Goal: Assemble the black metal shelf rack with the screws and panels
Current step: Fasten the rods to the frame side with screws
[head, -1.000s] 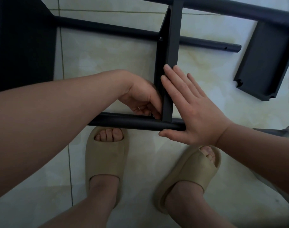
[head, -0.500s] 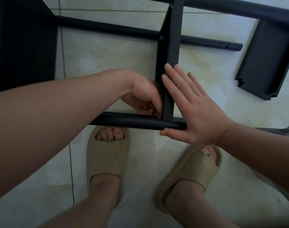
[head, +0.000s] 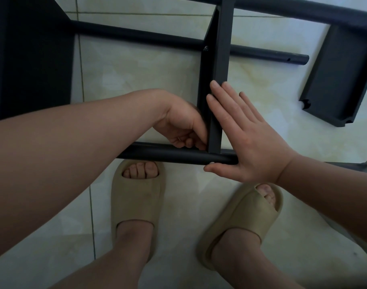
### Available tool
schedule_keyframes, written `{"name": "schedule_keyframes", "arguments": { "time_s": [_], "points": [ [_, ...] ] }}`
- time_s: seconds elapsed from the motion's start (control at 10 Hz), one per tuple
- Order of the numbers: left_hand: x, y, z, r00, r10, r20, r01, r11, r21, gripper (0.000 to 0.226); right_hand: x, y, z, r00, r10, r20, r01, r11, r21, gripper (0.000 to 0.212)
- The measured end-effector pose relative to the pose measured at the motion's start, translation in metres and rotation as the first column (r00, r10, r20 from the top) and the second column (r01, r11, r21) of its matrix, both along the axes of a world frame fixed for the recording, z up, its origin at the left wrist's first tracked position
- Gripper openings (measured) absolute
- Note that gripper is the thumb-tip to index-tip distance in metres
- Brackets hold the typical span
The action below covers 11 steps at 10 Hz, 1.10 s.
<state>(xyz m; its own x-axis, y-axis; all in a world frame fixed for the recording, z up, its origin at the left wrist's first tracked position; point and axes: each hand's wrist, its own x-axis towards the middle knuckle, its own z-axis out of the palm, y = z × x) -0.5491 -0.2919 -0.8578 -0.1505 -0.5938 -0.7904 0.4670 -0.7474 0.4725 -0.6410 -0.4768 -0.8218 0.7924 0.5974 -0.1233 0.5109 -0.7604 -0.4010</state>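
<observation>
The black rack (head: 224,21) lies on its side on the pale tile floor (head: 136,80), in the top half of the frame. One flat shelf (head: 220,59) stands on its thin edge in the middle & runs from the top edge down to the near pole (head: 168,154). That pole goes across the middle of the frame, just above the toes. The R hand (head: 247,138) is flat, fingers straight & close together, pressed on the right face of that shelf. Its thumb sticks out left, just under the near pole & touching it. So this hand is spread out, not wrapped round anything. The L hand (head: 182,126) is on the other side of the shelf, down in the corner where shelf & pole meet. Its fingers are curled in tight there, w/ a tiny shiny bit showing by them, but I can't tell if they pinch anything. A small screw (head: 206,47) sits in the shelf's left rim higher up, where the far pole (head: 136,36) meets it. That pole's right end has a little hole. A third pole (head: 303,9) runs along the top right. A loose shelf (head: 341,80) lies flat at the right edge, apart from the rack. A big dark panel (head: 30,59) fills the upper left. At the bottom are two feet in tan slippers, the L slipper (head: 136,197) & the R slipper (head: 247,222).
</observation>
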Motion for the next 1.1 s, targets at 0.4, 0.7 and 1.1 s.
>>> {"name": "schedule_keyframes", "arguments": {
  "time_s": [0.4, 0.7, 1.1],
  "points": [
    [0.0011, 0.0003, 0.0014, 0.999, 0.024, 0.029, -0.024, 1.0, -0.011, 0.01, 0.0007, -0.0003, -0.0008, 1.0, 0.001, 0.001, -0.001, 1.0, 0.003, 0.111],
    [0.0005, 0.0043, -0.002, 0.998, 0.061, -0.019, -0.062, 0.997, -0.036, 0.015, 0.0006, -0.0004, -0.0003, 1.0, 0.003, -0.001, -0.003, 1.0, -0.003, 0.111],
    [-0.0013, 0.0003, -0.0016, 1.0, 0.013, 0.006, -0.013, 1.0, 0.006, 0.02, 0.0006, -0.0003, -0.0004, 1.0, 0.0, 0.004, 0.0, 1.0, 0.0, 0.111]
  ]
}}
